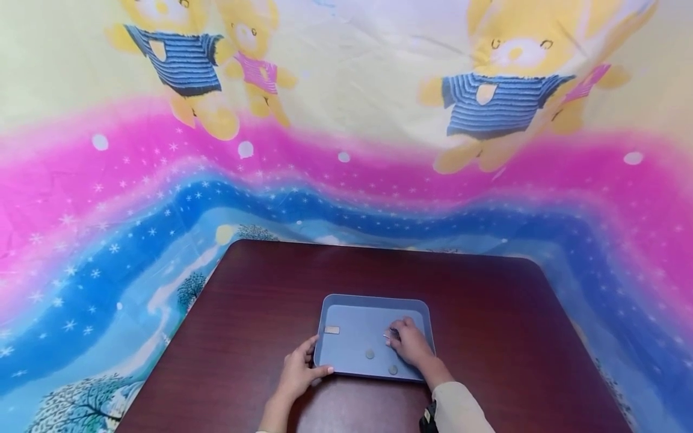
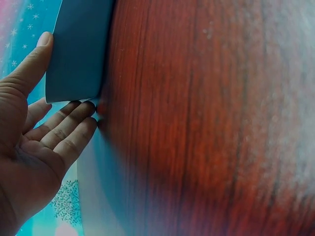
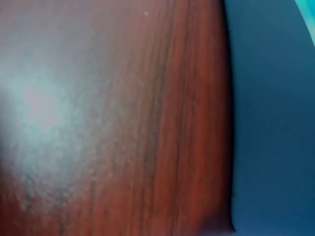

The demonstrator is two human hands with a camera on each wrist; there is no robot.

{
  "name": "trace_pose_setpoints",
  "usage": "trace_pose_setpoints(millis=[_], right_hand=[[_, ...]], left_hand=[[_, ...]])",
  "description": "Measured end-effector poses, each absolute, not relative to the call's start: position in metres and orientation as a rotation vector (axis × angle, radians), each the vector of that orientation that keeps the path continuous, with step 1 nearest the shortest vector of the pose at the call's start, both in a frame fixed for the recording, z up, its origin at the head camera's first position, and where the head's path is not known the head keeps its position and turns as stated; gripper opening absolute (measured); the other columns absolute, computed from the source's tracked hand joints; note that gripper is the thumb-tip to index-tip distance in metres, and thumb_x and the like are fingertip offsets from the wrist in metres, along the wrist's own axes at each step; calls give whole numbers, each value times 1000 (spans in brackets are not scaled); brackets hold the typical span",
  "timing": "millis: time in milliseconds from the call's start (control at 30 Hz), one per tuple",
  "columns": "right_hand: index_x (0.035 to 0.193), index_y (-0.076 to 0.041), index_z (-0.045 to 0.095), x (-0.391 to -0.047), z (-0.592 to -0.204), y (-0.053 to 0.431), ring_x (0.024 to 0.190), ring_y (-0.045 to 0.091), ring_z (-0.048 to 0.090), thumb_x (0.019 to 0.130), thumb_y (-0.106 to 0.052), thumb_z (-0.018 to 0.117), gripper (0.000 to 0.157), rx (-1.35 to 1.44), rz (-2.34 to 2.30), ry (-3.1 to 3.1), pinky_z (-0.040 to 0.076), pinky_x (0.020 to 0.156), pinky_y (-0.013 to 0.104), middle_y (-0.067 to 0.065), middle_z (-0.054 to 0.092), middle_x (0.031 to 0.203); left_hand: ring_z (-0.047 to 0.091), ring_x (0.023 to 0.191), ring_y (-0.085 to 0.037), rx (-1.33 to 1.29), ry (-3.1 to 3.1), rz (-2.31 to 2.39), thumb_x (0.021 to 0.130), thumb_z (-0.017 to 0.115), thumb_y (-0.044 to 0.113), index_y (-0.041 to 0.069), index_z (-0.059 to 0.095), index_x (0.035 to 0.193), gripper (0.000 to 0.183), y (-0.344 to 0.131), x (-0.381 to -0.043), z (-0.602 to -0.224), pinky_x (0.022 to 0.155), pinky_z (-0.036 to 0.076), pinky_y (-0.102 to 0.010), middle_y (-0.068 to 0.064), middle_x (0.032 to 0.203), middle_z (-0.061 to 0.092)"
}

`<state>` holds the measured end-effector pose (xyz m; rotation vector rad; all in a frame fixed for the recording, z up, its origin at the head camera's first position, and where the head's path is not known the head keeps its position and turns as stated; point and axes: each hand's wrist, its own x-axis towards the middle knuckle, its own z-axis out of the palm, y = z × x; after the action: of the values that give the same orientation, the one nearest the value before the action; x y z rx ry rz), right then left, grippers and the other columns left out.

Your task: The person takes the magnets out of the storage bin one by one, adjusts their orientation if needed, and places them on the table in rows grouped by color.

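A shallow blue-grey tray [image 1: 346,319] lies on the dark red table. My left hand [image 1: 299,370] holds its near-left corner, thumb at the front rim and fingers along the left side. In the left wrist view that hand [image 2: 37,132] has its thumb against the tray wall [image 2: 78,54]. Over the right part of the tray, my right hand [image 1: 410,341] pinches a small thin object [image 1: 386,334], too small to identify. Two greyish, coin-like discs, one disc [image 1: 370,354] and a nearer one [image 1: 393,370], lie on the tray floor. The right wrist view does not show the hand.
A small tan rectangular piece [image 1: 332,330] sits by the tray's left wall. The wooden table [image 1: 503,337] extends around the tray. Behind it hangs a printed cloth [image 1: 346,156] with bears and snowflakes. A dark band [image 1: 428,418] is on the right wrist.
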<state>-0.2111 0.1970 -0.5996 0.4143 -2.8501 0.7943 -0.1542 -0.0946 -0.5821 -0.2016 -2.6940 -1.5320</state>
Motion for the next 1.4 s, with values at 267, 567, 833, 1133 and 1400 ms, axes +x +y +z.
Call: trace_pose_setpoints(millis=[267, 567, 833, 1133, 1400], right_hand=[[79, -5, 62, -209, -598, 198, 70, 20, 53, 81, -10, 72, 11, 473, 619, -2831, 48, 62, 34, 5, 47, 86], [84, -7, 55, -206, -593, 198, 60, 17, 47, 81, -14, 71, 17, 487, 570, -2859, 44, 54, 34, 3, 45, 80], [80, -12, 66, -211, -598, 203, 68, 10, 48, 77, -9, 75, 10, 398, 949, -2762, 44, 61, 27, -5, 52, 75], [85, -9, 70, -212, -594, 202, 64, 10, 47, 69, -8, 81, 19, 373, 994, -2831, 41, 57, 26, -4, 53, 71], [74, -13, 66, -210, -594, 203, 64, 9, 46, 67, -6, 81, 17, 369, 1003, -2779, 41, 57, 25, -6, 51, 72]], left_hand=[[62, 85, -26, -216, -2703, -1502, 65, 86, 26, -1, 50, 130, 79, -95, -155, -582, 71, 50, -36, -14, 101, 64], [63, 84, -27, -264, -2694, -1471, 65, 85, 26, -3, 50, 130, 79, -95, -155, -582, 73, 50, -38, -15, 101, 64], [63, 85, -27, -259, -2693, -1476, 65, 85, 26, -3, 50, 130, 79, -95, -154, -582, 74, 50, -37, -15, 102, 64], [63, 85, -26, -249, -2700, -1461, 65, 85, 28, -2, 50, 130, 80, -95, -154, -581, 73, 49, -36, -14, 102, 64], [62, 84, -28, -256, -2700, -1467, 65, 85, 24, -3, 50, 130, 78, -95, -154, -580, 73, 49, -38, -16, 101, 64]])
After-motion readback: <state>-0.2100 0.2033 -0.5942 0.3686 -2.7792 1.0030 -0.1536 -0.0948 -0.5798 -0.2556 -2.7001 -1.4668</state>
